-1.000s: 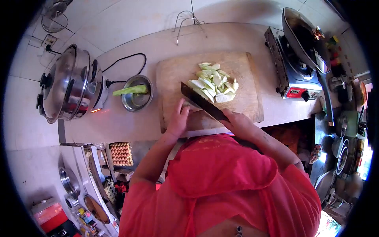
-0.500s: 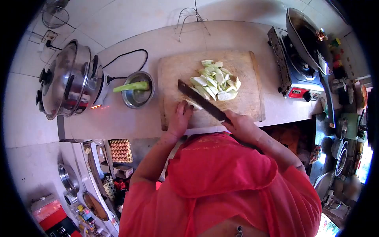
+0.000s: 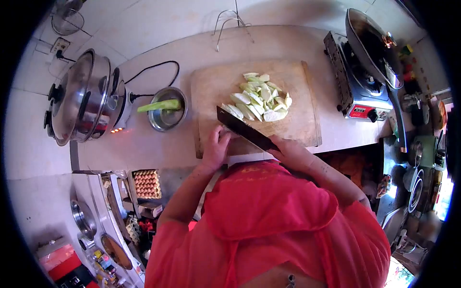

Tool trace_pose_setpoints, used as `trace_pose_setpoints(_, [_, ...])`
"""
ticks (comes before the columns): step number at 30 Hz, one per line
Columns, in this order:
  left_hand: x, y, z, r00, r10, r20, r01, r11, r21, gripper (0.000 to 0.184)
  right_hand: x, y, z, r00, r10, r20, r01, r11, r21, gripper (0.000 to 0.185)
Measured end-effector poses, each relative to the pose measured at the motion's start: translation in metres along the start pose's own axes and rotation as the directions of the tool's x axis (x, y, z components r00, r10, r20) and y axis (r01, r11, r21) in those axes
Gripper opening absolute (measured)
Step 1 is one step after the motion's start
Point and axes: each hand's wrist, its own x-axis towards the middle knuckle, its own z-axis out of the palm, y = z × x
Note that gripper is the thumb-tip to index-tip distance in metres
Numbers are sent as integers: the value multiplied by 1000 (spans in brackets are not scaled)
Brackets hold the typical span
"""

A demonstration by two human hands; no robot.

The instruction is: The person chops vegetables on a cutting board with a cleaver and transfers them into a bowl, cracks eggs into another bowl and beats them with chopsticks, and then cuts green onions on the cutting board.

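My right hand [image 3: 287, 151] grips the handle of a dark, broad-bladed kitchen knife [image 3: 244, 129]. The blade points up and left across the lower part of a wooden cutting board [image 3: 206, 91]. My left hand [image 3: 216, 148] rests at the board's lower left with curled fingers, close below the blade. Its fingertips press a pale piece of vegetable [image 3: 233, 135], mostly hidden by the knife and fingers. Just above the blade lies a heap of pale green vegetable slices [image 3: 261, 98]. A longer green vegetable piece [image 3: 161, 105] leans in a metal bowl [image 3: 167, 122] left of the board.
A steel electric pot [image 3: 93, 98] with a lid stands at the left, its black cord [image 3: 175, 72] looping over the counter. At the right is a portable gas stove [image 3: 357, 91] carrying a wok [image 3: 362, 43]. A wire rack [image 3: 233, 21] stands behind the board. Eggs [image 3: 147, 184] sit below the counter.
The knife blade has moved slightly down and shows more of its broad side. My left fingers have shifted a little left and down. More slices show just above the blade's tip.
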Motion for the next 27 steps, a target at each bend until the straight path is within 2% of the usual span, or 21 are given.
trace_pose_setpoints(2, [-3,0,-3,996,80,40,-84,992,99,28,0,7,-9,1000,3,-25,-3,1000,18,26])
trace_pose_setpoints(5, [13,20,-15,986,159,-47,-158,987,39,36,3,19,-13,996,54,-70,-53,998,18,27])
trace_pose_setpoints(8, [30,21,2,988,-11,-156,0,997,-71,33,5,23,-11,990,28,-138,-21,998,55,26])
trace_pose_setpoints(11, [49,28,2,984,-118,-133,100,986,-136,35,4,19,-10,992,23,-124,-17,999,50,26])
trace_pose_setpoints(14, [57,19,11,975,-153,-161,132,982,-135,33,6,18,-9,986,55,-154,-43,996,79,26])
trace_pose_setpoints(17, [68,30,-5,983,-156,94,154,988,22,33,6,15,-11,988,49,-147,-37,996,82,26])
trace_pose_setpoints(20, [70,17,7,958,-266,106,272,961,-50,38,7,13,-10,989,44,-142,-33,996,81,27])
trace_pose_setpoints(23, [55,19,13,957,-226,-181,212,973,-91,34,1,6,-13,985,42,-168,-21,992,122,27])
trace_pose_setpoints(26, [51,28,-2,993,-37,-113,28,996,-81,30,-6,-9,-20,977,46,-207,-18,991,135,27])
trace_pose_setpoints(27, [51,28,-1,990,-45,-130,33,995,-91,27,-4,-10,-18,983,59,-174,-45,995,86,27])
